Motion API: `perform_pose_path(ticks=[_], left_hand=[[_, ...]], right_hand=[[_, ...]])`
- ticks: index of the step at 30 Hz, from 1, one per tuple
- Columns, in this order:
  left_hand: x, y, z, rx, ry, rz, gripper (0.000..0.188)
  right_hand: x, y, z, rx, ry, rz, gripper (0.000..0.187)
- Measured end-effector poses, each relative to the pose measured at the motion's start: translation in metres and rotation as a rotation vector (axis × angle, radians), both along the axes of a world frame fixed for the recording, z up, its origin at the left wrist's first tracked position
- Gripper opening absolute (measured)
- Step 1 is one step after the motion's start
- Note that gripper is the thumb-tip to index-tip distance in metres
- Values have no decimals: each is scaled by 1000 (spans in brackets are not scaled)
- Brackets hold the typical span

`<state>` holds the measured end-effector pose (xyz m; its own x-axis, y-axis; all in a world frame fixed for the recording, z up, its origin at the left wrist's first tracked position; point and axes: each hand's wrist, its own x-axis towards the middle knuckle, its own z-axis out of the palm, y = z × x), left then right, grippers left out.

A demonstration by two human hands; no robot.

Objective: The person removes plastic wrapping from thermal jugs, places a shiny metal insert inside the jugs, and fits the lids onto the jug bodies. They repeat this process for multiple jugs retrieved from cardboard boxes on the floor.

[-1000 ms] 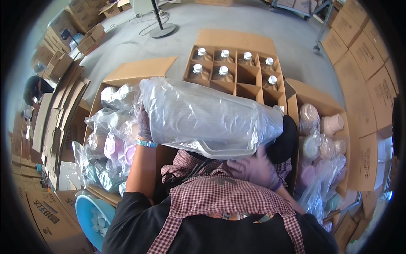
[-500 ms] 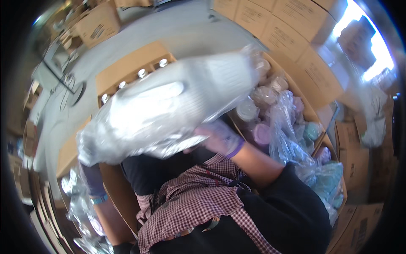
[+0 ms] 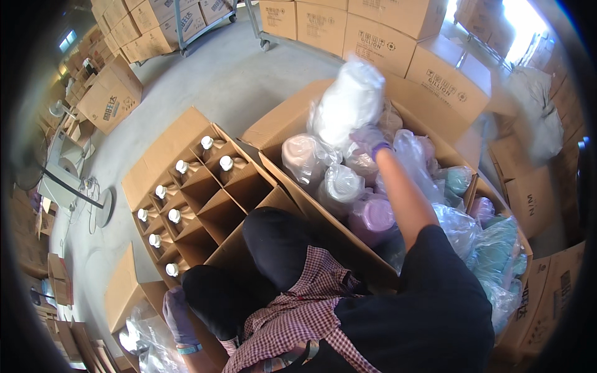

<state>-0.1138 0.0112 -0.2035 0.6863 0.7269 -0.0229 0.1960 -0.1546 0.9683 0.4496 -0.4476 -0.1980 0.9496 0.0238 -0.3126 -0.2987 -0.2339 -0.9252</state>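
My right hand (image 3: 368, 140), in a pale purple glove, grips a white bottle wrapped in a clear plastic bag (image 3: 349, 105). It holds the bottle over the far side of a large open carton (image 3: 316, 216), among other bagged bottles. A pink one (image 3: 302, 156), a whitish one (image 3: 341, 186) and a purple one (image 3: 372, 217) are packed there. My left hand (image 3: 178, 317), also gloved, is low beside my left knee, next to a carton with clear plastic bags (image 3: 149, 339). Its fingers are too unclear to read.
Left of the large carton, a divided carton (image 3: 149, 180) holds several white-capped bottles (image 3: 182, 166) and some vacant compartments. Stacked cartons (image 3: 379, 45) stand behind. A thin stand with a round base (image 3: 106, 207) is at the left. Bagged teal items (image 3: 494, 245) fill the right.
The wrapped bottle went from in front of me, across both hands, to the large carton at the right, in my right hand. My left hand came away and dropped lower. The view shifted.
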Motion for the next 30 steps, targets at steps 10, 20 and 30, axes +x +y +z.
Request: perform_pose_path(ticks=[10, 20, 30], left_hand=[[15, 1, 15, 436, 198, -124, 23], [27, -5, 38, 545, 355, -103, 33], [38, -17, 52, 294, 244, -73, 43]], right_hand=[[58, 52, -183, -939, -148, 639, 47], [-20, 60, 16, -967, -283, 653, 59], [33, 110, -184, -1037, -228, 556, 41]])
